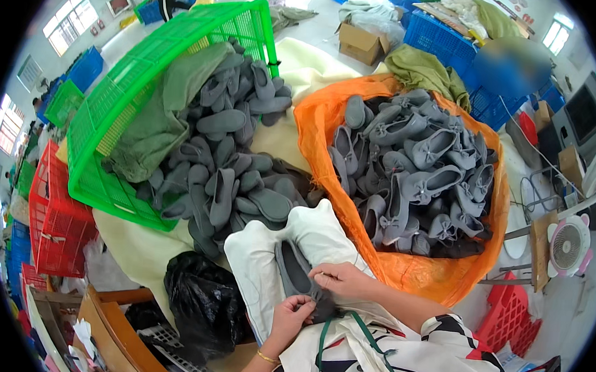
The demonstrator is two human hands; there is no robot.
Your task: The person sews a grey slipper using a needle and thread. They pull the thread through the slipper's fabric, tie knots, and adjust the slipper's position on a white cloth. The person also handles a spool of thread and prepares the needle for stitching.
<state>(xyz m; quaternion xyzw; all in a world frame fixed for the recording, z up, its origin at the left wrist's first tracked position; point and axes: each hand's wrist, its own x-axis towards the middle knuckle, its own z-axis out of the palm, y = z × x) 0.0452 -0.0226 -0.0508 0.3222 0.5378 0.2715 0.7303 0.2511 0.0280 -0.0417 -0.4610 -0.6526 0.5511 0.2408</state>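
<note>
On my white-covered lap lies a grey slip-on shoe, its toe toward me and its heel pointing away. My left hand pinches the toe end, where a dark fuzzy patch shows. Just above the toe, my right hand is closed in a pinch; whatever small thing its fingertips hold is too fine to make out. Beyond my knees, a heap of plain grey shoes spills from a tipped green crate. To the right, an orange sack is filled with grey shoes, several of them with bows.
A black plastic bag sits by my left leg, next to a wooden drawer. Red crates stand at the left. At the right are a small fan and a red plastic stool. Blue crates and a cardboard box lie farther off.
</note>
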